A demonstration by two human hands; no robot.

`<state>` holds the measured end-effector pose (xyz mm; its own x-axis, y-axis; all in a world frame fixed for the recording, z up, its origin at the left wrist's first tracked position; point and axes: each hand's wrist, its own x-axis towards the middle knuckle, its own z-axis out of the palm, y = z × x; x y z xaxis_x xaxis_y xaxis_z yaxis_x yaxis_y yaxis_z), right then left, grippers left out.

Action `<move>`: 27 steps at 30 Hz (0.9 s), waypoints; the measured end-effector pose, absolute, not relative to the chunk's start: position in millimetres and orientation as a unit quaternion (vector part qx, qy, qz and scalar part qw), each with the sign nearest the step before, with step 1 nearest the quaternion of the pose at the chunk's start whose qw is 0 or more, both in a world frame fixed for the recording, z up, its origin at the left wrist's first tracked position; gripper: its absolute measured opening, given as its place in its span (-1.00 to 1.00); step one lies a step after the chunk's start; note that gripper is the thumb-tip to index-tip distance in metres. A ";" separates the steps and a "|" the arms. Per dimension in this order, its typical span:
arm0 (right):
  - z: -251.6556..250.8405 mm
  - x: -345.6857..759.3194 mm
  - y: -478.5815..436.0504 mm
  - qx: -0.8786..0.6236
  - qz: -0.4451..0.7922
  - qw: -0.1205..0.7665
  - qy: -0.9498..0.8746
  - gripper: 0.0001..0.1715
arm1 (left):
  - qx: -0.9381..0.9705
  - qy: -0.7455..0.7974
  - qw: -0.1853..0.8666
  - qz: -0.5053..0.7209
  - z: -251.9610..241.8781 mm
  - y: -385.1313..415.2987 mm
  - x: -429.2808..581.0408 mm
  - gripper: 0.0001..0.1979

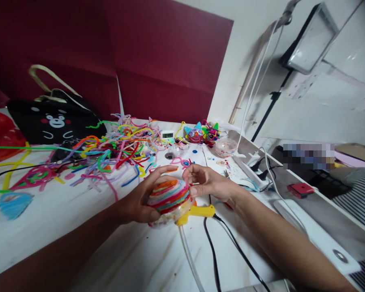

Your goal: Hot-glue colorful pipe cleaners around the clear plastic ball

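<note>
A ball wound with stripes of coloured pipe cleaner (pixel 170 198), in orange, white, blue and red, sits in a clear plastic bowl on the white table. My left hand (pixel 141 198) is wrapped round its left side, thumb in front and fingers over the far side. On the upper right of the ball, my right hand (pixel 207 182) has its fingers curled and its thumb against the edge. Right beside the bowl lies a yellow glue gun (pixel 200 211), its nozzle end close to the bowl. A translucent glue stick (pixel 188 255) runs from it towards me.
Loose pipe cleaners (pixel 124 142) lie heaped at the back left, before a black bag (pixel 54 119). Two decorated balls (pixel 195 134) and a clear bowl (pixel 226 148) stand at the back. A power strip (pixel 257 172) is on the right; black cables (pixel 213 251) cross the front.
</note>
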<state>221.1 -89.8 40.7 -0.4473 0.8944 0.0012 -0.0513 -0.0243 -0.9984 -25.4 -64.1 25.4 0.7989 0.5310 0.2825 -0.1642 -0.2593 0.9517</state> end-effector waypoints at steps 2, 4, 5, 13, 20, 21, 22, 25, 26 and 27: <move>38.3 221.5 -90.8 -0.355 0.638 0.371 -0.574 -0.26 | 0.735 0.106 0.603 0.292 25.1 -64.6 -25.6 -0.06; 36.0 221.4 -92.2 -0.348 0.655 0.361 -0.566 -0.19 | 0.731 0.096 0.607 0.297 24.2 -63.9 -26.0 -0.06; 34.9 221.1 -92.9 -0.344 0.661 0.358 -0.563 -0.16 | 0.730 0.094 0.608 0.298 23.7 -63.2 -26.4 -0.04; 31.2 215.3 -96.3 -0.290 0.687 0.354 -0.565 -0.15 | 0.725 0.067 0.603 0.326 18.1 -55.2 -28.2 0.00; 24.6 218.8 -94.1 -0.271 0.664 0.395 -0.574 -0.16 | 0.720 0.084 0.587 0.361 14.8 -53.2 -26.1 -0.03; 23.8 220.0 -93.2 -0.273 0.659 0.400 -0.575 -0.16 | 0.717 0.092 0.587 0.364 15.2 -52.5 -26.0 -0.04; 23.1 221.3 -92.2 -0.275 0.654 0.407 -0.576 -0.17 | 0.714 0.103 0.587 0.369 15.4 -51.6 -26.0 -0.04; 22.0 224.7 -89.4 -0.283 0.633 0.433 -0.576 -0.19 | 0.698 0.142 0.584 0.390 15.1 -47.4 -25.6 -0.07; 21.8 225.6 -88.6 -0.287 0.624 0.443 -0.576 -0.20 | 0.691 0.155 0.584 0.397 14.8 -45.8 -25.3 -0.08; 21.5 226.4 -87.8 -0.292 0.616 0.453 -0.574 -0.20 | 0.684 0.171 0.585 0.401 14.5 -44.4 -25.0 -0.09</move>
<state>226.4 -87.8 21.5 -0.4187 0.8938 0.1608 -0.2226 0.0707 -0.9723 -25.0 -44.4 14.5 0.6207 0.7025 0.3482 -0.2349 -0.2570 0.9374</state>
